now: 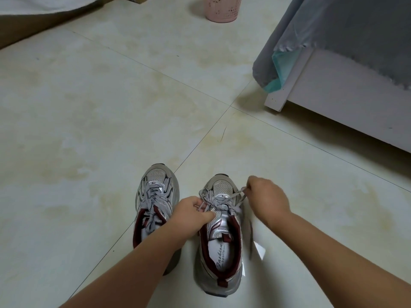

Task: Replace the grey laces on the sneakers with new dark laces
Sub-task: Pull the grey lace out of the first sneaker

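Lower centre: my left hand [193, 215] and right hand [265, 197] pinch the right sneaker [220, 238]'s grey lace [224, 200]; it looks half undone. Left sneaker [153, 203] still laced; no dark laces seen.

The pink perforated round bin [220, 8] is cut by the top edge, and beyond the silver-grey right sneaker [219, 247] a blurred dark strip [251, 238] cannot be identified, beside a half-hidden white paper piece [259, 250].

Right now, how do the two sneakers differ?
The left sneaker is untouched, while both hands work on the right sneaker: the left hand and right hand pinch its grey lace. The left sneaker sits farther forward. Both are silver with maroon lining.
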